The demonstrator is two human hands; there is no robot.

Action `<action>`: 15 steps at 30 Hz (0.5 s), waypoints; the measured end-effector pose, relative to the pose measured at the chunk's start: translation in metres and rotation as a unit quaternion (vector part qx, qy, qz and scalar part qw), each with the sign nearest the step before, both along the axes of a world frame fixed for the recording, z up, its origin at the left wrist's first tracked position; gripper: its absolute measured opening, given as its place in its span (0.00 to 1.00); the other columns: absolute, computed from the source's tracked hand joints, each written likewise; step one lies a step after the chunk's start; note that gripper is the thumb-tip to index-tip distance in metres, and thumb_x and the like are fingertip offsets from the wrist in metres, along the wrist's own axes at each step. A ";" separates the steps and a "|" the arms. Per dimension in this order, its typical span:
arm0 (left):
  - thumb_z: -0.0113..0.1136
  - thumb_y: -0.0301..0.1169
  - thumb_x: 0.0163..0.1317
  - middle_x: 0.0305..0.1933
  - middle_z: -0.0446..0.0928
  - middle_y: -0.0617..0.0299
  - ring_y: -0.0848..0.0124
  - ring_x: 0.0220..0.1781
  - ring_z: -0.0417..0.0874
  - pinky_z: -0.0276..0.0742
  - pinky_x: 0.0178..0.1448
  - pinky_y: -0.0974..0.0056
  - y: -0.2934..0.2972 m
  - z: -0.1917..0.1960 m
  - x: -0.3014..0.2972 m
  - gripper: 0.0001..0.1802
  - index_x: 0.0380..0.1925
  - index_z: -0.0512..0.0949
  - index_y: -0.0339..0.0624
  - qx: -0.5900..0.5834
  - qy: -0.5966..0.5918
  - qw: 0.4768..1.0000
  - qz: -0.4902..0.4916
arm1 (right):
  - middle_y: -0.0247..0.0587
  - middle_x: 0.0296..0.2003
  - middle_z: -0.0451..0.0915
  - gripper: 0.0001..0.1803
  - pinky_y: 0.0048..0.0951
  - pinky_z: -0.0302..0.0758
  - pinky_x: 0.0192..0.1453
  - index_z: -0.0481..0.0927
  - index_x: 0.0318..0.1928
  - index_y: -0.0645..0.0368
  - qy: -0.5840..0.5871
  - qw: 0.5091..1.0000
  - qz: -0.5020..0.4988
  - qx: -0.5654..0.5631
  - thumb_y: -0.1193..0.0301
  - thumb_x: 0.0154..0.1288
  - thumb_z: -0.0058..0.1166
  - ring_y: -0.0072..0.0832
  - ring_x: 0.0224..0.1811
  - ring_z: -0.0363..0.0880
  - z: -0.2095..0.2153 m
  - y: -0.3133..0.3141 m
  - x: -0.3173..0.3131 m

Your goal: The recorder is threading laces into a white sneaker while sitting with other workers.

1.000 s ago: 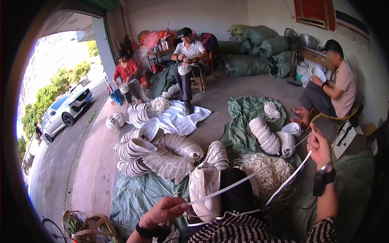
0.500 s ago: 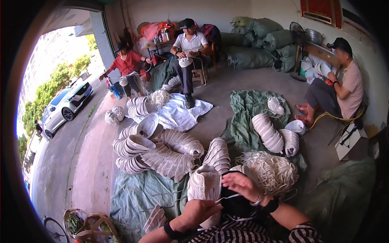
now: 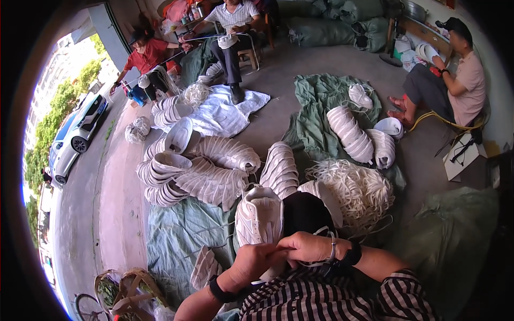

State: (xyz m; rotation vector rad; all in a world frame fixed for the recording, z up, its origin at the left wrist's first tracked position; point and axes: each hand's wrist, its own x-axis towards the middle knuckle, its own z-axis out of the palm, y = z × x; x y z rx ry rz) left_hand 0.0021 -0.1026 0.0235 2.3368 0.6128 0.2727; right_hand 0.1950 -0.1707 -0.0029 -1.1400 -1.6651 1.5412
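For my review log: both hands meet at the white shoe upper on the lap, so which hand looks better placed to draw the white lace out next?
Probably the right hand: it lies over the lace loops beside the white shoe upper. The left hand sits under the upper's near edge, seemingly steadying it.

We hold both hands together just below the white shoe upper [image 3: 261, 216]: our left hand [image 3: 256, 260] pinches closed at its lower edge, our right hand [image 3: 306, 247] curls beside it, wrists bent inward.
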 end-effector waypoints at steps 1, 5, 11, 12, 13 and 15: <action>0.63 0.36 0.58 0.20 0.73 0.54 0.64 0.21 0.77 0.73 0.28 0.64 0.007 0.010 0.005 0.13 0.25 0.78 0.37 -0.024 0.020 0.999 0.029 | 0.35 0.20 0.76 0.11 0.22 0.71 0.31 0.76 0.46 0.61 0.028 0.998 -0.028 -0.040 0.69 0.68 0.47 0.19 0.22 0.75 -0.003 0.003 0.002; 0.61 0.38 0.57 0.43 0.77 0.58 0.55 0.48 0.73 0.67 0.53 0.55 0.057 -0.003 0.010 0.13 0.40 0.78 0.45 0.165 -0.116 0.968 0.152 | 0.28 0.14 0.70 0.12 0.19 0.65 0.23 0.76 0.36 0.62 -0.022 0.986 -0.127 -0.109 0.66 0.71 0.43 0.14 0.15 0.67 0.016 0.021 0.032; 0.63 0.36 0.49 0.63 0.63 0.50 0.50 0.65 0.61 0.58 0.67 0.51 0.075 -0.041 0.015 0.34 0.58 0.65 0.41 0.101 -0.079 0.984 0.124 | 0.39 0.19 0.76 0.12 0.26 0.71 0.31 0.76 0.30 0.65 -0.059 0.958 -0.247 0.132 0.70 0.66 0.45 0.26 0.20 0.74 0.001 0.068 0.038; 0.63 0.35 0.47 0.64 0.63 0.50 0.50 0.65 0.61 0.58 0.68 0.51 0.073 -0.044 0.015 0.35 0.58 0.65 0.42 0.098 -0.078 0.984 0.124 | 0.39 0.19 0.76 0.12 0.26 0.71 0.31 0.76 0.30 0.65 -0.062 0.958 -0.248 0.128 0.70 0.66 0.45 0.26 0.20 0.74 -0.008 0.076 0.037; 0.63 0.35 0.47 0.64 0.63 0.50 0.50 0.65 0.61 0.58 0.68 0.51 0.073 -0.044 0.018 0.35 0.58 0.65 0.42 0.093 -0.078 0.985 0.123 | 0.44 0.21 0.77 0.12 0.31 0.73 0.33 0.77 0.29 0.65 -0.135 0.951 -0.217 0.173 0.69 0.64 0.46 0.34 0.23 0.76 -0.019 0.086 0.036; 0.63 0.32 0.45 0.64 0.62 0.50 0.49 0.66 0.60 0.58 0.68 0.51 0.073 -0.043 0.017 0.37 0.59 0.64 0.43 0.094 -0.069 0.985 0.124 | 0.50 0.23 0.79 0.13 0.36 0.74 0.36 0.78 0.29 0.65 -0.201 0.941 -0.175 0.209 0.68 0.62 0.47 0.42 0.26 0.79 -0.027 0.102 0.026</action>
